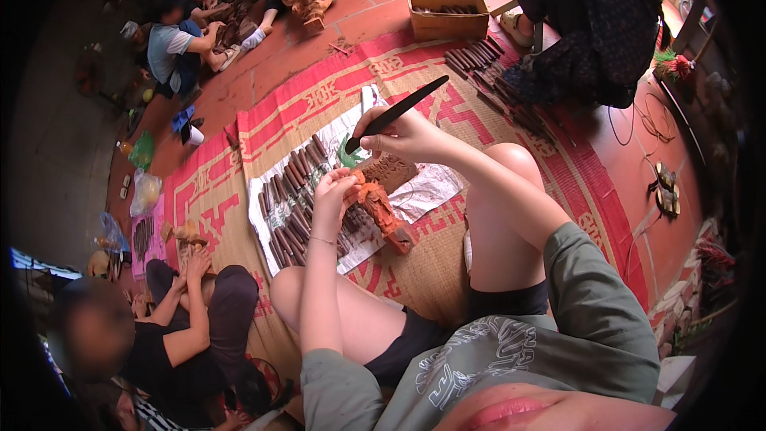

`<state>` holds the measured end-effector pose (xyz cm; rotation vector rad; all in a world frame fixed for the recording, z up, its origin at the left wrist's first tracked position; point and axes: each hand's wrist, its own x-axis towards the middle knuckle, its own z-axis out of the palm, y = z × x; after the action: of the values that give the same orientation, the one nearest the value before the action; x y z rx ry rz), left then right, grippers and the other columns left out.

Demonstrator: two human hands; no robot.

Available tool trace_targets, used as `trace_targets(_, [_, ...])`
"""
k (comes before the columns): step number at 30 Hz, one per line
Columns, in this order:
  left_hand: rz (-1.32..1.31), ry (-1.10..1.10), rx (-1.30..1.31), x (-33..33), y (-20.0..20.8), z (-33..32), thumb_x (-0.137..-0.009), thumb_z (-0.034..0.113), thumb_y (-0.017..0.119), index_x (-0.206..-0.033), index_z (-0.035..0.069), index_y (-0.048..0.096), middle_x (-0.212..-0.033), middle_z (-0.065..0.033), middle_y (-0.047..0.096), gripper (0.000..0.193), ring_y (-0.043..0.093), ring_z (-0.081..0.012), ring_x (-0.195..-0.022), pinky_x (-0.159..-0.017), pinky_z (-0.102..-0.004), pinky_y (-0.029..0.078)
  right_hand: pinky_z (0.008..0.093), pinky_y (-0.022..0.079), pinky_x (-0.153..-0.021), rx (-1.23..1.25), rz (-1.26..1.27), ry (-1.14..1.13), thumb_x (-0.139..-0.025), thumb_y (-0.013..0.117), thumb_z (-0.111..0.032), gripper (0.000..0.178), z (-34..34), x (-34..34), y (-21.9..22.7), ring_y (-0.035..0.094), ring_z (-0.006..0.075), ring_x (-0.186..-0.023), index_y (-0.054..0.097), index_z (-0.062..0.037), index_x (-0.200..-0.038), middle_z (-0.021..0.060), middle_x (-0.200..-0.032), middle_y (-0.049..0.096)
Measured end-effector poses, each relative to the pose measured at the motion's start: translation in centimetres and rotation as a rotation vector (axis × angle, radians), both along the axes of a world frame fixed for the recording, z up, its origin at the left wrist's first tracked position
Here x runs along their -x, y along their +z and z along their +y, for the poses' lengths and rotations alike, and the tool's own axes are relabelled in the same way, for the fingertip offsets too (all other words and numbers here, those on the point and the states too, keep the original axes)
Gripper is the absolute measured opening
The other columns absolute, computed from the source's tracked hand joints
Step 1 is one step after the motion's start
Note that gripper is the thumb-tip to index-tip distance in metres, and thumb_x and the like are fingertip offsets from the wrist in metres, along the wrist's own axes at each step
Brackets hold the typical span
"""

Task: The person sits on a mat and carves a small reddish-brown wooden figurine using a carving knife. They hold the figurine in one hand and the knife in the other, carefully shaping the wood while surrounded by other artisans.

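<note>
My right hand (405,134) is closed around a long, flat black tool (408,106), raised over the work; its exact kind is not clear. The tool slants, its lower end close above my left hand (333,190). That hand is closed on the upper end of an orange-red wood carving (381,211), which tilts down toward my knees. Just behind the carving lies a brown carved wooden block (388,169). Many slim dark-handled carving tools (295,183) lie in rows on a white sheet (419,206) to the left. Something green (349,152) shows behind my hands.
A patterned straw mat (443,259) lies beneath me. A person in dark clothes (594,28) crouches at the back right, near a yellow box (448,25) and more loose tools (511,96). Another person (179,327) sits close on my left, handling a wooden piece. Sandals (666,191) lie at far right.
</note>
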<state>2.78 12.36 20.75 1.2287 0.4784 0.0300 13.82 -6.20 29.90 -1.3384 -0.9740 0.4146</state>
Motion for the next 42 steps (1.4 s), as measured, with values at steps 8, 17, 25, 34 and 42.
trace_targets(8, [0.711, -0.525, -1.431, -0.5, -9.0, -4.1, -0.073, 0.039, 0.068, -0.114, 0.000, 0.059, -0.113, -0.0234, 0.058, 0.058, 0.058, -0.0348, -0.106, -0.089, -0.0405, 0.047, 0.0364, 0.049, -0.063, 0.209, -0.541, -0.111, -0.080, 0.069, -0.018, 0.021, 0.3, 0.7, -1.9, 0.062, 0.0248, -0.069, 0.060, -0.0007, -0.087, 0.0117, -0.077, 0.062])
trace_targets(17, [0.760, 0.006, -0.864, 2.0, -19.3, -9.2, -0.059, 0.055, 0.075, -0.130, -0.008, 0.029, -0.121, -0.0304, 0.052, 0.106, 0.054, -0.0407, -0.110, -0.093, -0.0443, 0.044, 0.0418, 0.050, -0.060, 0.276, -0.784, -0.140, -0.071, 0.066, -0.017, 0.017, 0.3, 0.9, -3.3, 0.061, 0.0329, -0.065, 0.057, -0.0035, -0.075, 0.0129, -0.070, 0.060])
trace_targets(25, [0.533, 0.438, -0.840, 3.3, -21.3, -11.1, -0.059, 0.049, 0.077, -0.123, -0.002, 0.038, -0.115, -0.0284, 0.054, 0.090, 0.055, -0.0418, -0.106, -0.088, -0.0463, 0.045, 0.0410, 0.050, -0.054, 0.441, -0.933, -0.084, -0.059, 0.070, -0.020, 0.021, 3.0, 1.8, -9.0, 0.061, 0.0306, -0.058, 0.059, -0.0055, -0.069, 0.0123, -0.059, 0.058])
trace_targets(34, [0.610, 0.433, -0.885, 2.9, -20.3, -12.0, -0.067, 0.048, 0.071, -0.115, 0.005, 0.043, -0.107, -0.0221, 0.059, 0.071, 0.059, -0.0387, -0.098, -0.081, -0.0479, 0.047, 0.0412, 0.051, -0.058, 0.545, -0.451, -0.269, -0.068, 0.066, -0.024, 0.019, 4.3, 4.8, -17.3, 0.062, 0.0317, -0.063, 0.061, -0.0062, -0.072, 0.0118, -0.064, 0.061])
trace_targets(42, [0.422, 0.579, -0.855, 4.3, -22.7, -11.2, -0.077, 0.045, 0.053, -0.110, 0.004, 0.045, -0.102, -0.0212, 0.060, 0.054, 0.058, -0.0422, -0.095, -0.077, -0.0495, 0.046, 0.0252, 0.042, -0.052, 0.285, 0.170, -0.556, -0.073, 0.068, -0.009, 0.018, 2.0, 12.0, -24.3, 0.048, 0.0058, -0.059, 0.054, 0.0021, -0.070, 0.0045, -0.059, 0.054])
